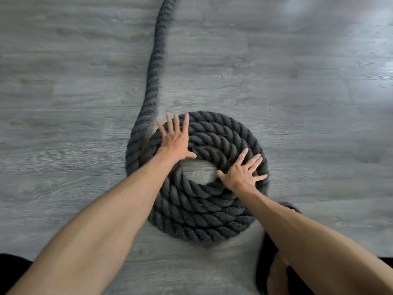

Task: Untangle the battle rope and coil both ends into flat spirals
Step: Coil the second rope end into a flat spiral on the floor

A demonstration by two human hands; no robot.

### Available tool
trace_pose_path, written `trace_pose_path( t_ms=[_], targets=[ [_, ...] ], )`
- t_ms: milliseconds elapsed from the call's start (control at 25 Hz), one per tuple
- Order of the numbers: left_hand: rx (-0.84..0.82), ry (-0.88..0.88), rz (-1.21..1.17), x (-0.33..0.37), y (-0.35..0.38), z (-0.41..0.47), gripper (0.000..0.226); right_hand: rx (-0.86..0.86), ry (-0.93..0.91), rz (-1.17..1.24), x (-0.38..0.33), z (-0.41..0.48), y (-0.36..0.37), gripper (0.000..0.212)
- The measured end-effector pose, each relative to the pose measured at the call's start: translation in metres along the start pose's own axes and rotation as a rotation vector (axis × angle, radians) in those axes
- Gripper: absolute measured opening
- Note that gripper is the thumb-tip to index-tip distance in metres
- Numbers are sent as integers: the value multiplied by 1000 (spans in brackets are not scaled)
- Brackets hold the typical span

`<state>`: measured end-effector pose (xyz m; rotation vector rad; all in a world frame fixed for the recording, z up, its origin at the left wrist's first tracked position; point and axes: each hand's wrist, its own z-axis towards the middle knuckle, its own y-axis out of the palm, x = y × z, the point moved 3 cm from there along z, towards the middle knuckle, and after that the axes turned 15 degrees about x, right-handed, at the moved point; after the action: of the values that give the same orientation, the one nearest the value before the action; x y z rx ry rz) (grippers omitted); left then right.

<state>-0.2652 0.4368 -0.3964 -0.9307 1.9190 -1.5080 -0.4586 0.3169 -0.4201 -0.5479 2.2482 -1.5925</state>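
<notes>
A thick dark grey battle rope (197, 213) lies coiled in a flat spiral of several turns on the floor, with a small bare patch of floor at its centre. From the coil's left side the free length of rope (158, 54) runs up and out of the top of the view. My left hand (175, 139) lies flat with spread fingers on the upper left turns of the coil. On the right turns my right hand (242, 174) presses flat, fingers spread, thumb near the inner edge.
The grey wood-plank floor (308, 103) stretches all around the coil. My foot in a dark sandal (274, 265) stands at the lower right, close to the coil's lower right edge. Dark clothing shows at the bottom left corner.
</notes>
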Motion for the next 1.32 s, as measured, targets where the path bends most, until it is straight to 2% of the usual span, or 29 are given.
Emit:
trace_pose_path(
  t_ms=[120,200,520,760,920,1000,1160,1240,1320],
  targets=[
    [-123,34,-100,-8,7,31,156,-9,35,28,-9,14,9,133],
    [-78,-3,-110,-24,12,40,153,36,-35,17,-10,35,8,129],
    [57,-375,-126,-21,6,79,150,-20,-479,-121,-60,198,-46,125],
    [7,-632,-50,9,-8,102,141,-73,-698,-179,-121,281,-80,130],
    [-68,-636,113,27,-28,109,122,-75,-753,-203,-143,298,-90,121],
    [-132,-582,195,35,-40,120,104,-57,-791,-207,-152,307,-93,118],
    [-321,-490,142,23,-60,158,76,-14,-823,-219,-166,317,-100,118],
    [-264,-419,104,10,-77,188,67,-4,-817,-195,-164,312,-104,114],
    [-84,-302,49,4,-94,227,70,45,-752,-159,-152,302,-106,107]
  ],
)
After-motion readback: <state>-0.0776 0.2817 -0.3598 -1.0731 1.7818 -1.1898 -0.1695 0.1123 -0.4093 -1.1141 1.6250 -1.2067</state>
